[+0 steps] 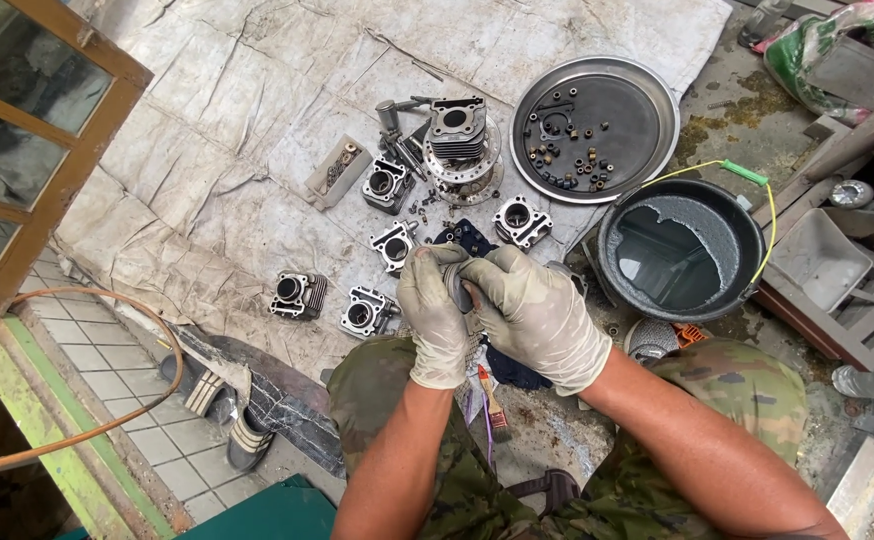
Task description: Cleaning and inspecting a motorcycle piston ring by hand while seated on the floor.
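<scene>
gripping what looks like a small grey metal part (460,285), both gloved hands: left hand (435,312), right hand (537,315).

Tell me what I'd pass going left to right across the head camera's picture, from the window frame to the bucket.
Wooden window frame → orange hose → finned engine part → left hand → right hand → round metal tray → black bucket holding liquid.

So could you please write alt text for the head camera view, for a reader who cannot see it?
Two gloved hands, left hand and right hand, grip a small dark metal part over a grey tarp strewn with engine cylinders. A round metal tray of small fasteners and a black bucket sit to the right.
</scene>
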